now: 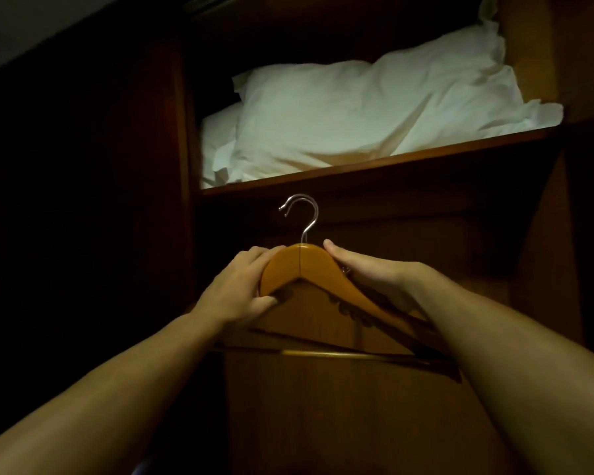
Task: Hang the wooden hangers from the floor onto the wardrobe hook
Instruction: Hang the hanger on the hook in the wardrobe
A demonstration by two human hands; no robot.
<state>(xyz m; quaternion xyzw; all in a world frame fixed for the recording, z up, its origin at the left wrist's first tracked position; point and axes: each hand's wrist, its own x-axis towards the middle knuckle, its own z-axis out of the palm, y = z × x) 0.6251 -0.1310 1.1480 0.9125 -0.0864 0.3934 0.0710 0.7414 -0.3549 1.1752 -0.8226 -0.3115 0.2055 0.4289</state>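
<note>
I hold a wooden hanger (302, 269) up inside a dark wardrobe, with both arms raised. My left hand (237, 289) grips its left shoulder, fingers curled under the wood. My right hand (367, 269) holds the right shoulder from behind. The hanger's silver metal hook (304, 214) points upward, just under the shelf edge, touching nothing that I can see. Its lower bar (340, 354) runs across between my forearms. The wardrobe's own hook or rail is lost in the dark.
A wooden shelf (374, 166) crosses the wardrobe just above the hanger, with white pillows (357, 114) lying on it. Dark wooden side walls (186, 132) close in on the left and right. The back panel (357, 406) is dim brown wood.
</note>
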